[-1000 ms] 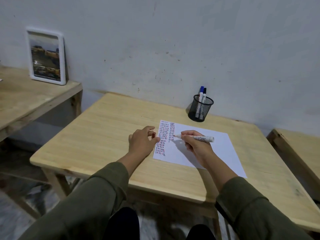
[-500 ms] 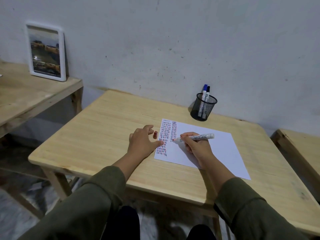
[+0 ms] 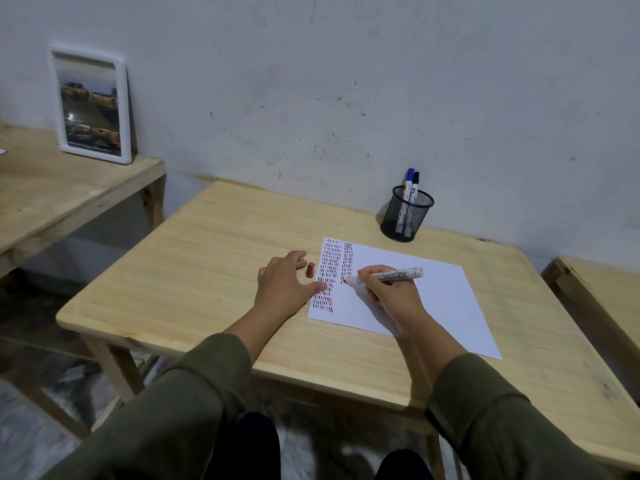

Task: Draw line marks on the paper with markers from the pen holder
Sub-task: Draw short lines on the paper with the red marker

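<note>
1. The right hand [image 3: 391,296] grips a marker [image 3: 388,276], tip on the paper [image 3: 433,299] at frame centre.
2. The left hand [image 3: 284,289] lies spread, thumb pinning the paper's left edge.
3. The pen holder [image 3: 407,216] stands above, holding two markers.

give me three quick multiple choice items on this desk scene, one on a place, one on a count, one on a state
1. Where is the black mesh pen holder?
A. beyond the white paper sheet, near the wall
B. on the side table
C. on the paper

2. How many markers stand in it?
A. none
B. two
C. five

3. What is the right hand doing?
A. resting empty
B. holding the white red-tipped marker, tip at the paper
C. lifting the holder

Answers: 1 A, it sits past the sheet's far edge. 2 B, a blue and a black cap show. 3 B, fingers grip the barrel.
</note>
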